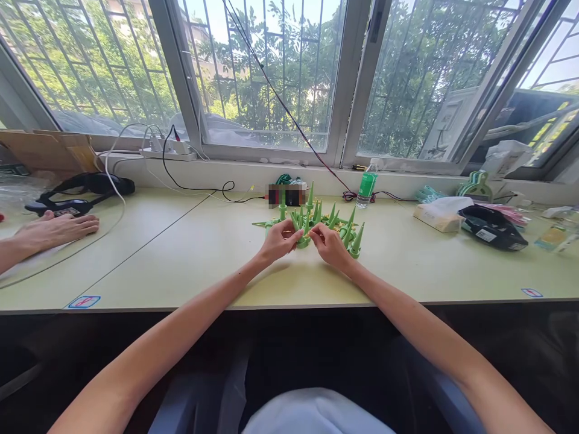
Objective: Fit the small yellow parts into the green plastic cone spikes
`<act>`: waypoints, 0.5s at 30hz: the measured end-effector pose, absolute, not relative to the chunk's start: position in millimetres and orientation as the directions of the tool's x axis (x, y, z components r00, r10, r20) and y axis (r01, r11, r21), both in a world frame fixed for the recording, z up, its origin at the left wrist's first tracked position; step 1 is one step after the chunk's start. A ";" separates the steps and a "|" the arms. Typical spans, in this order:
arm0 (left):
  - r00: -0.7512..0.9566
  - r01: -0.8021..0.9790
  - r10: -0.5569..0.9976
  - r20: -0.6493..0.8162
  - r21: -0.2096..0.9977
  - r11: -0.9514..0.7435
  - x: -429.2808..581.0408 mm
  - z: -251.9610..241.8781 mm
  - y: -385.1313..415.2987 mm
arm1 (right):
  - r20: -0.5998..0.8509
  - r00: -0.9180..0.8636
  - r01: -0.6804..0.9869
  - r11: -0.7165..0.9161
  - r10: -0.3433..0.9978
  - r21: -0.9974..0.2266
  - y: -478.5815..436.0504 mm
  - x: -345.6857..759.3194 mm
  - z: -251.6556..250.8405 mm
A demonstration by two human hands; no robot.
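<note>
My left hand (277, 242) is closed on a green cone-shaped plastic spike (303, 242), held just above or on the table near its front middle. Just to the right, my right hand (333, 246) has thumb and fingertips pinched together close to that spike. Whatever sits in this pinch is too small to make out. Around and behind both hands is a cluster of similar green spikes (356, 242), some upright and some leaning, with small yellow pieces among them. One taller green spike (310, 196) stands at the back of the cluster.
Behind the cluster lies a black device with a blurred screen (294, 196). A green-labelled bottle (367, 185) stands by the window ledge. On the right are a tissue box (436, 214) and a black headset (493, 227). Another person's hand (61, 230) rests at left beside a black strap device (85, 191).
</note>
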State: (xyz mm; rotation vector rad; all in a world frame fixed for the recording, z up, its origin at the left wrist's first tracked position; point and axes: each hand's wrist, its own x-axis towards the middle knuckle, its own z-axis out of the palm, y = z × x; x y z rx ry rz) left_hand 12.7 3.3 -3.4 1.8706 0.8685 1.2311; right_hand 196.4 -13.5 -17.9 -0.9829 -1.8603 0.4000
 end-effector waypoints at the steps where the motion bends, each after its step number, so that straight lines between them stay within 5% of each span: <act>1: 0.315 0.148 0.835 0.452 0.845 -0.513 12.8 -3.4 3.1 | 0.599 -0.209 0.470 0.617 0.773 -0.631 -13.6 196.3 -17.8; 15: 0.342 0.160 0.804 0.485 0.814 -0.559 14.8 -2.0 -0.4 | 0.590 -0.198 0.599 0.572 0.783 -0.560 -10.2 195.5 -20.8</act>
